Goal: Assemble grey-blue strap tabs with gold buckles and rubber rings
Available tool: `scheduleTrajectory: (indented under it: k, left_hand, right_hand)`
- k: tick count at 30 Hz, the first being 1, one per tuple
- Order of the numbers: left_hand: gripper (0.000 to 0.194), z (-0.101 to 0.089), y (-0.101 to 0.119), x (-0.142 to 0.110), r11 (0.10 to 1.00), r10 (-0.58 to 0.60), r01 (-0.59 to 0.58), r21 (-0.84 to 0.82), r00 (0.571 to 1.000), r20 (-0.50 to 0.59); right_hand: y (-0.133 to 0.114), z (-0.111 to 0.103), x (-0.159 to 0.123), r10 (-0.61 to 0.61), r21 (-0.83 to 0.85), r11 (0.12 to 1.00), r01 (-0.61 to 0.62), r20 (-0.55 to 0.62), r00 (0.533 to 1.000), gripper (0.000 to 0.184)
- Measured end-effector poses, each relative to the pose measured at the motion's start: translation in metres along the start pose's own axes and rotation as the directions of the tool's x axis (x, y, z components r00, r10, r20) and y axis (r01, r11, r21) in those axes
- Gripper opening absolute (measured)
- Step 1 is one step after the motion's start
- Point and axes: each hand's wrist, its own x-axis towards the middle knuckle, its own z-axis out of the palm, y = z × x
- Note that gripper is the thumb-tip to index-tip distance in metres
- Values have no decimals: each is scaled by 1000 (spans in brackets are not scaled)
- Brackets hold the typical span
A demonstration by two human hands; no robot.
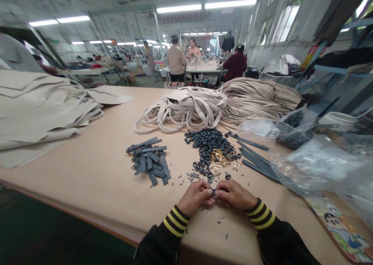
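Close together near the table's front edge, my left hand (196,197) and my right hand (235,195) pinch a small dark blue-grey strap piece (213,192) between them. Fingers cover most of it. Just beyond lies a heap of dark strap loops (208,142), with gold buckles (215,170) at its near side. Tiny dark offcuts (193,176) are scattered around my fingers. To the left is a pile of short dark straps (154,162), some with gold metal at their ends. Long dark strips (256,162) lie on the right.
Beige strap loops (186,109) and a thick bundle of cords (259,98) lie at the back of the table (113,140). Large beige sheets (35,109) are stacked left. Plastic bags (326,164), a white bucket (338,121) and a patterned board (345,230) stand right. Several people work beyond.
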Motion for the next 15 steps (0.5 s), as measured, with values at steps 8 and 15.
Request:
scheduleTrajectory:
  k: [8, 15]
  left_hand:
    - [33, 8, -4, 2, 991, 72, -61, 117, 993, -96]
    - [30, 9, -9, 3, 994, 87, -78, 74, 988, -125]
  right_hand:
    - [-14, -18, 22, -185, -437, 896, 80, -203, 962, 18]
    - [-19, -5, 60, -118, -733, 680, -29, -148, 982, 14]
